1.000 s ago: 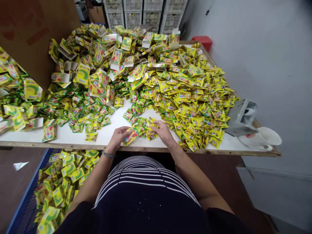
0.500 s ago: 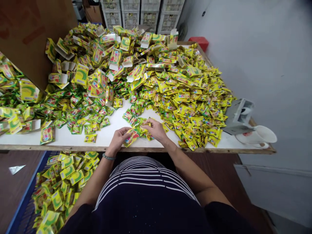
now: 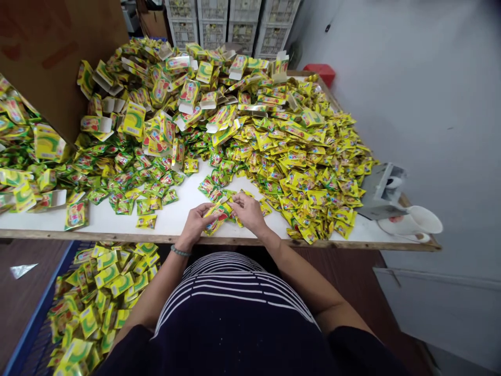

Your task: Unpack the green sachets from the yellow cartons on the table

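My left hand and my right hand meet at the near edge of the white table. Together they grip a small stack of yellow-green sachets, the left from below, the right pressing on its right end. A few loose sachets lie just beyond my fingers. A broad heap of yellow sachets spreads to the right of my hands, and a heap of greener sachets to the left.
Open small cartons are piled at the back of the table. A blue crate of filled cartons stands on the floor at lower left. A grey tape dispenser and a white cup sit at the table's right end. White crates stand behind.
My right hand has drawn in from the yellow heap toward my left hand. Both hands now close together on the stack of sachets.
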A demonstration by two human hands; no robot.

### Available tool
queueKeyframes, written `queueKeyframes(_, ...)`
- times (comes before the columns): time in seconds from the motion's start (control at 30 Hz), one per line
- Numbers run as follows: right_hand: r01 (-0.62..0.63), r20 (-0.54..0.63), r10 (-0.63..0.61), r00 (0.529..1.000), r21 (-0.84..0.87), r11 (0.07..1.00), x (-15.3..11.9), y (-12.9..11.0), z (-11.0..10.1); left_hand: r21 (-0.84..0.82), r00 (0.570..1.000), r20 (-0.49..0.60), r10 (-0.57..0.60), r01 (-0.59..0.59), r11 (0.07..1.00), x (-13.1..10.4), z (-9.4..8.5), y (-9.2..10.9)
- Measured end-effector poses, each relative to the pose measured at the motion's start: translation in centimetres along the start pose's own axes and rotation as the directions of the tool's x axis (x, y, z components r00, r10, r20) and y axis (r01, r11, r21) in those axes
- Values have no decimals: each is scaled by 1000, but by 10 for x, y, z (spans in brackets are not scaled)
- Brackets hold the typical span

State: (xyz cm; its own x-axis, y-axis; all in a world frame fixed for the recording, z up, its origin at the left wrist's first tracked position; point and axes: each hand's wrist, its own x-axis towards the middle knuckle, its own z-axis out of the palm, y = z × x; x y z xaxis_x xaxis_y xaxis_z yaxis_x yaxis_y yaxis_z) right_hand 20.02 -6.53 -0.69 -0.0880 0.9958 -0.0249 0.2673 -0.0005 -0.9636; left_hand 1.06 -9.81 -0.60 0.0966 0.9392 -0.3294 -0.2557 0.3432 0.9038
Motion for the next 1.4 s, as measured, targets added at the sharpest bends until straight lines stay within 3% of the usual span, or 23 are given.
queueKeyframes(0.1, 50, -40, -52, 998, -38, 998, -3, 0, 2, -40, 1000, -15, -23, 22, 999, -2, 3, -2)
queueKeyframes(0.23, 165, -132, -201, 971, -245, 956, -7, -3, 5, -85, 998, 47, -31, 35, 996, -6, 10, -1)
queueKeyframes(0.33, 192, -76, -218, 973, -254, 948, -10, -7, 6, -115, 999, 29, -29, 32, 993, -8, 16, 0)
queueKeyframes(0.47, 209, -93, -240, 966, -260, 943, -15, -13, 9, -181, 997, -73, -4, -9, 983, -8, 20, 0)
queueKeyframes(0.53, 234, -32, -252, 967, -279, 931, -17, -15, 11, -199, 995, -100, 12, -32, 979, -8, 21, 0)
queueKeyframes(0.63, 238, 89, -225, 970, -177, 955, -17, -15, 16, -194, 990, -134, 31, -57, 979, -10, 22, 1)
queueKeyframes(0.77, 115, 1, -116, 993, 136, 984, -17, -9, 24, -136, 976, -190, 108, -135, 982, -11, 20, 3)
queueKeyframes(0.83, 82, 13, -86, 996, 190, 978, -19, -8, 27, -75, 967, -183, 177, -193, 978, -12, 16, 2)
queueKeyframes(0.93, 117, 64, -124, 990, 99, 988, -21, -9, 28, 38, 968, -99, 232, -229, 973, -13, 10, 0)
queueKeyframes(1.07, 157, 99, -156, 983, -2, 988, -19, -9, 24, 93, 979, -21, 205, -202, 975, -15, 3, -2)
queueKeyframes(1.23, 86, 141, -104, 985, 123, 989, -10, -11, 21, 6, 983, -38, 178, -178, 984, -13, 3, -2)
queueKeyframes(1.4, 274, 159, -268, 950, -22, 961, -12, -20, 19, -108, 978, -132, 162, -176, 978, -14, 6, -2)
